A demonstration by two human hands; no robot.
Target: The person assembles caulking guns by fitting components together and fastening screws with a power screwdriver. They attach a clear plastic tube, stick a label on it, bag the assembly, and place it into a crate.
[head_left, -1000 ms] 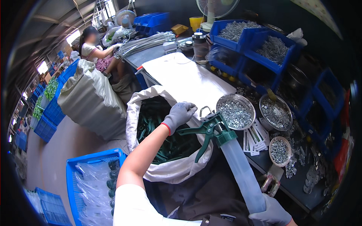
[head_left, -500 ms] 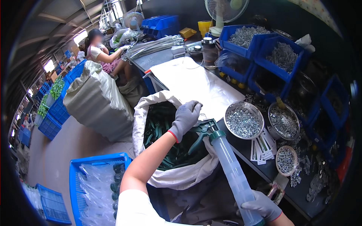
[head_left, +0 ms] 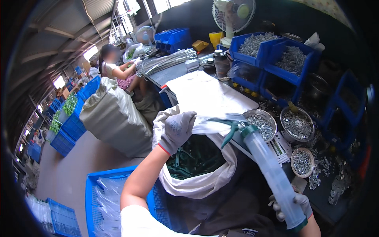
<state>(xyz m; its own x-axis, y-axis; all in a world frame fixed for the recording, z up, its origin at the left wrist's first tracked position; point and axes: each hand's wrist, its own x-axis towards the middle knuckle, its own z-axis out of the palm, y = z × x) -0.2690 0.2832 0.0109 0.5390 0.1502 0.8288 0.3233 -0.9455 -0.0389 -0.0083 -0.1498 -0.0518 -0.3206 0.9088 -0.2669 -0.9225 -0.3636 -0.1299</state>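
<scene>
A caulking gun with a long translucent barrel and green end caps slants across the lower right. My right hand, in a grey glove, is closed around the barrel near its lower end. The green trigger handle is at the upper end, pointing left above a sack. My left hand, also gloved, makes a fist left of the handle. A thin metal rod runs from the gun's upper end towards this fist, which appears to grip its end; the fingers hide that end.
A white sack of green handle parts stands below my hands. A blue crate holds bagged clear tubes. Metal bowls of small hardware and blue bins of springs crowd the bench. Another person sits at the far left.
My left hand has moved left, away from the handle, and more rod shows between them. The gun has shifted right in my right hand. The whole view has also shifted slightly.
</scene>
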